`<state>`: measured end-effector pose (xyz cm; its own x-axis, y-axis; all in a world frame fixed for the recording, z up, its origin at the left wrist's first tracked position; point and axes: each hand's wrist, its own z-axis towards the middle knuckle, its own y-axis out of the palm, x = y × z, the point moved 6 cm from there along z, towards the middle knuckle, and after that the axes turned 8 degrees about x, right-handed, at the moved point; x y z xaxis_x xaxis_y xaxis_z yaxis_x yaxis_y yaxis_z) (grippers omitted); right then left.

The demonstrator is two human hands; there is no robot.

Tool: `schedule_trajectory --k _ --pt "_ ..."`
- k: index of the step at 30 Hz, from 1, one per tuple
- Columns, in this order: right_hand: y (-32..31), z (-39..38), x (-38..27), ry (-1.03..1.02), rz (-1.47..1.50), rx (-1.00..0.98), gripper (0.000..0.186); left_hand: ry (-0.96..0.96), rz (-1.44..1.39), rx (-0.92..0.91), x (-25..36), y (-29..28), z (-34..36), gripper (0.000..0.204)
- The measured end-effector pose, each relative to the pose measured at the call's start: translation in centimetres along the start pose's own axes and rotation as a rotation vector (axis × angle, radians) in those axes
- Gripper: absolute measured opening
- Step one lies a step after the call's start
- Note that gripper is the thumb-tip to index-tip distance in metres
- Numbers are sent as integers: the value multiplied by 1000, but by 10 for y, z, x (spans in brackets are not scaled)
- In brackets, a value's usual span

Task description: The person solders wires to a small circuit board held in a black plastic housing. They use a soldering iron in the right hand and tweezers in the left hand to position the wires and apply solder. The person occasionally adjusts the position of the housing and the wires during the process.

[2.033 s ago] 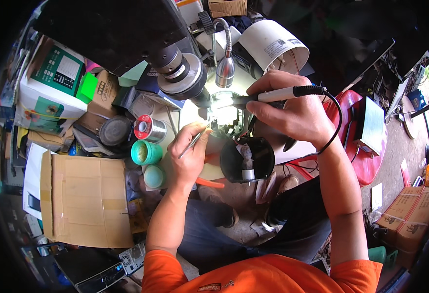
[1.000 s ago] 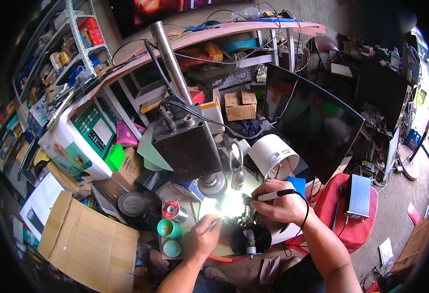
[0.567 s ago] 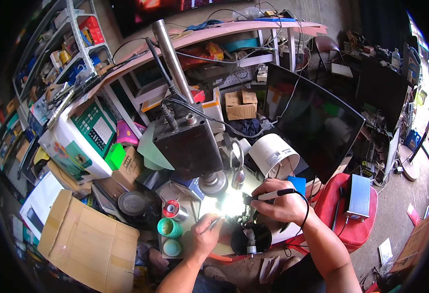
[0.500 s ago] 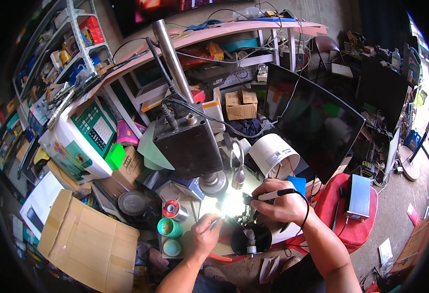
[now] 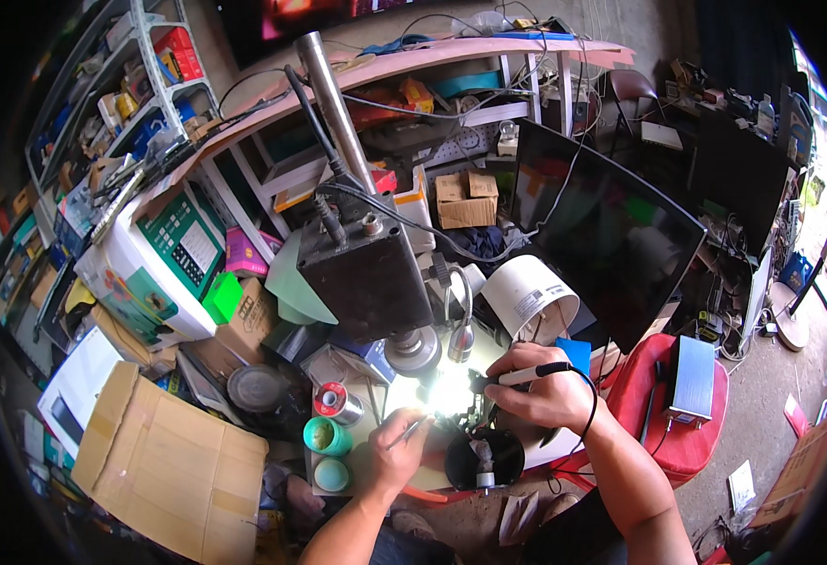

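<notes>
My right hand (image 5: 547, 400) grips a soldering iron (image 5: 527, 375) with a white and black handle, its black cord looping over the wrist. The iron points left toward a brightly lit spot, where glare hides its tip and most of the workpiece. Across from it, my left hand (image 5: 397, 457) pinches a thin metal tool like tweezers (image 5: 404, 433), aimed into the same glare. Dark parts of the workpiece (image 5: 475, 411) show beside the light. Just below lies a black round dish-like part (image 5: 461, 468) with a small metal-ended piece (image 5: 484, 478) over it.
Above my hands hang a black box on a pole (image 5: 366, 278) and a gooseneck lamp (image 5: 461, 341). Left of them stand a solder spool (image 5: 332, 400), a green jar (image 5: 338, 436) and a cardboard flap (image 5: 173, 461). A red stool (image 5: 691, 452) bears a blue-grey box (image 5: 691, 377).
</notes>
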<state>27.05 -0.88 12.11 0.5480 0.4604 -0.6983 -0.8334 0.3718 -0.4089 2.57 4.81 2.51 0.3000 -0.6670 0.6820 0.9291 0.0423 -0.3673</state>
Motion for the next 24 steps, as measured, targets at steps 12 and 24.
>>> schedule_trajectory --k 12,24 --pt "0 -2 7 155 44 7 20 -103 23 -16 -6 -1 -4 19" --pt "1 -1 5 177 39 26 22 36 32 -14 2 -9 0 18"
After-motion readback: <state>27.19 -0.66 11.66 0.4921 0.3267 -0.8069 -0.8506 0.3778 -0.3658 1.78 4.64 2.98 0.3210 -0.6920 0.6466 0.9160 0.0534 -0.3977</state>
